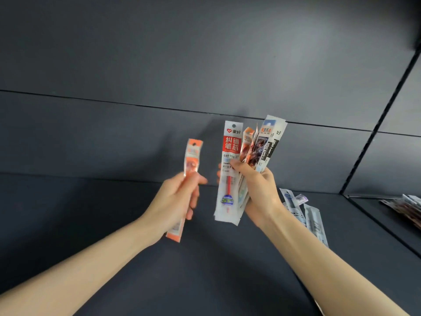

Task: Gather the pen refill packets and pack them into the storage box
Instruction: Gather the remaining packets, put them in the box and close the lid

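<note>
My left hand (175,199) grips one orange pen refill packet (192,156), held upright and slightly blurred. My right hand (257,190) holds a fanned bunch of several refill packets (248,151). The front one is red and white with a red refill inside; black-and-white ones stick up behind it. The two hands are a short gap apart, raised above the dark shelf (114,224). More loose packets (305,213) lie on the shelf behind my right wrist. No storage box is in view.
A dark grey back wall (159,65) rises behind the shelf. At the right, a dark divider (376,137) separates a neighbouring compartment where more packets (407,206) lie at the frame edge.
</note>
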